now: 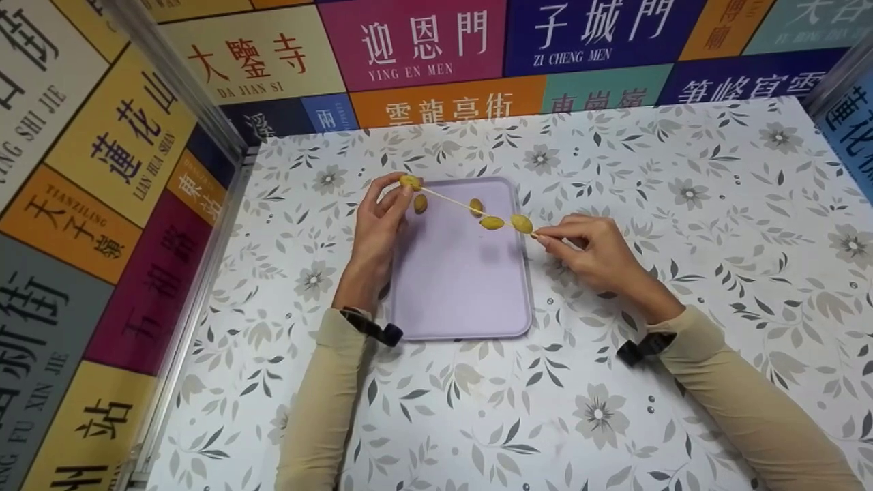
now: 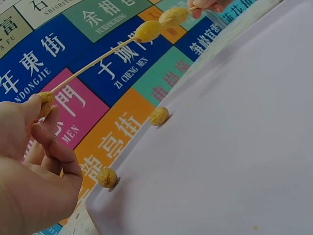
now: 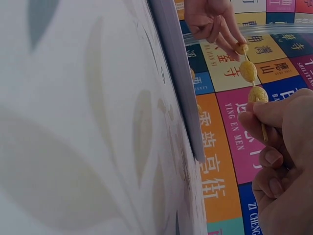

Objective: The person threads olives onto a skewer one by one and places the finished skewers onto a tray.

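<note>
Panels (image 1: 423, 44) with coloured blocks and Chinese lettering stand beyond the tray and to its left. Tabletop (image 1: 470, 409), white with a grey leaf-and-flower print, extends on all sides of the tray.

Tray (image 1: 460, 293): pale purple, rectangular, rounded corners, low raised rim; lies flat on the tabletop.

Sleeves: beige; left sleeve (image 1: 317, 409) and right sleeve (image 1: 757, 402) enter from the near side of the tray.

Left hand (image 1: 380, 221): positioned at the far left corner of the tray. Its fingers pinch the end fruit.

Right hand (image 1: 597, 249): positioned outside the right rim of the tray. Its thumb and forefinger pinch the stick close to one end; a short length projects past the fingers.

Stick (image 1: 447, 198): thin, pale wood; held above the tray, spanning from its far left corner to its right rim.

Wrist units: black; left unit (image 1: 372, 326) sits by the near left corner of the tray, right unit (image 1: 646, 348) well to its right.

Fruits: five, oval, yellow. Outer fruit (image 1: 522, 224) and inner fruit (image 1: 492, 223) are threaded on the stick, just beside each other, near the right rim of the tray. End fruit (image 1: 410, 182) is at the opposite stick end; piercing depth cannot be determined. Left loose fruit (image 1: 420, 204) and right loose fruit (image 1: 476, 206) lie apart on the tray, near its far rim.
</note>
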`<action>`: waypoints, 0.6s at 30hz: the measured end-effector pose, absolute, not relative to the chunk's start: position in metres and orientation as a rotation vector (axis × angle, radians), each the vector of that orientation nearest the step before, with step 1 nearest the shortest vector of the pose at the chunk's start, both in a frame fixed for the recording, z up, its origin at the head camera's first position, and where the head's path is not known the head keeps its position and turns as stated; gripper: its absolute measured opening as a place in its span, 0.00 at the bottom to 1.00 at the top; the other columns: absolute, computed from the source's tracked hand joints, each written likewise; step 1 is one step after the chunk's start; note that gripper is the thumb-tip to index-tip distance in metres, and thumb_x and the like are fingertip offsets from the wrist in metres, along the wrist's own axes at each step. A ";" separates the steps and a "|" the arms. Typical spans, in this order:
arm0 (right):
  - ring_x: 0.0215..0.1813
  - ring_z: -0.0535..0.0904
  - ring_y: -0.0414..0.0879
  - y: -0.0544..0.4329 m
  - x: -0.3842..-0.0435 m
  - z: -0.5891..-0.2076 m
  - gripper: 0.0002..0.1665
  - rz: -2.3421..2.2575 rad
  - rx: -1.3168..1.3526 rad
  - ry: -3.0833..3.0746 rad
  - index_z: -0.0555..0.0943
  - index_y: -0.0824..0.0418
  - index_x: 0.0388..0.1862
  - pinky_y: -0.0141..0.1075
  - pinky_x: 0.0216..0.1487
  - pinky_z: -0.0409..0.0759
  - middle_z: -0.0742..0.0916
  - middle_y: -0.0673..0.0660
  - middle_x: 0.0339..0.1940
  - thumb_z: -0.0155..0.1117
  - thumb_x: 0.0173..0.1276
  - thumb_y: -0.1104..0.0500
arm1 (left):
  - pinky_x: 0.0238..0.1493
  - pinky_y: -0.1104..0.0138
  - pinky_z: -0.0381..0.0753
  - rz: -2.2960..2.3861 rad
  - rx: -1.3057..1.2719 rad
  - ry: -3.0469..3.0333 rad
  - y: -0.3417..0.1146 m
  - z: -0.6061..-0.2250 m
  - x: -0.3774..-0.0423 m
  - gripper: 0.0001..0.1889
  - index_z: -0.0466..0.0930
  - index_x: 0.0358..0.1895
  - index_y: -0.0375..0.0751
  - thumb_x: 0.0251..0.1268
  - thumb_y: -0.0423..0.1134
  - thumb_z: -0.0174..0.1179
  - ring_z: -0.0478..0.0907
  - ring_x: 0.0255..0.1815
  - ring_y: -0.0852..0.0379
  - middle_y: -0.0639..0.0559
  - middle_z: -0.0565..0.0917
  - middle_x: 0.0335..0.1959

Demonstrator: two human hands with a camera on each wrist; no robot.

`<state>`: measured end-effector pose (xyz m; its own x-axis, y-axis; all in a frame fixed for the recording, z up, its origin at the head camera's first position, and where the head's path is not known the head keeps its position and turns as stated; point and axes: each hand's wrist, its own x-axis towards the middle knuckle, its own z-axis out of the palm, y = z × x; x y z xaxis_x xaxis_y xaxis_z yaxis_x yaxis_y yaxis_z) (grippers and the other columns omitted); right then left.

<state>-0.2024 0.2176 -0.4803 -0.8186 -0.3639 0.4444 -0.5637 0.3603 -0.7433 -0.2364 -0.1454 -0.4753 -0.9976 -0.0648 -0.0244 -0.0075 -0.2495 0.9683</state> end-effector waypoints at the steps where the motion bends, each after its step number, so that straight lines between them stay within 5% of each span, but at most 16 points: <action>1: 0.28 0.75 0.38 0.218 -0.202 -0.480 0.09 1.444 0.837 -2.417 0.96 0.55 0.47 0.28 0.31 0.68 0.93 0.50 0.31 0.78 0.71 0.65 | 0.36 0.64 0.63 -2.459 0.088 -1.896 -0.146 -0.475 -0.236 0.21 0.83 0.64 0.54 0.72 0.51 0.73 0.73 0.35 0.60 0.47 0.91 0.59; 18: 0.28 0.73 0.38 0.217 -0.202 -0.479 0.09 1.409 0.852 -2.410 0.96 0.55 0.47 0.29 0.30 0.68 0.92 0.49 0.30 0.78 0.71 0.65 | 0.27 0.70 0.61 -2.441 0.086 -1.909 -0.143 -0.474 -0.236 0.21 0.87 0.67 0.56 0.74 0.50 0.72 0.64 0.24 0.62 0.50 0.94 0.51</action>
